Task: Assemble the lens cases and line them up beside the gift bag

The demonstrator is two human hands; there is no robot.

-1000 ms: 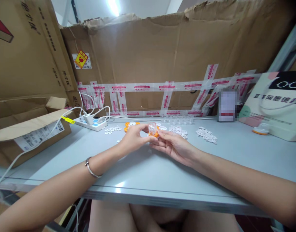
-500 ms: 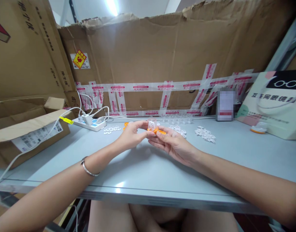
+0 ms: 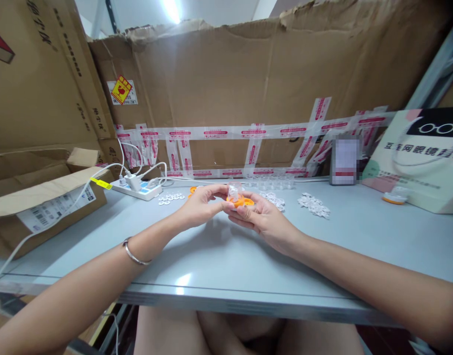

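Between my hands, above the table, is a small clear plastic container (image 3: 234, 188) with something white showing inside. An orange plastic piece (image 3: 247, 201) with a rounded edge sits at its lower end. My left hand (image 3: 202, 204) is closed on the container from the left, thumb at the front and fingers behind. From the right, my right hand (image 3: 267, 217) is closed around the orange lower part, its thumb in front. My fingers hide part of both pieces, so I cannot tell how firmly they are joined.
Behind my hands lie small white discs (image 3: 170, 198), orange pieces (image 3: 193, 190), clear cups (image 3: 274, 182) and piles of white parts (image 3: 314, 205). A similar orange-based container (image 3: 396, 196) stands near a paper bag (image 3: 422, 158). A power strip (image 3: 137, 189) and open carton (image 3: 49, 197) are left.
The container and orange piece have turned slightly in my fingers, so more orange shows. My right thumb has shifted a little downward. Both hands keep their hold.
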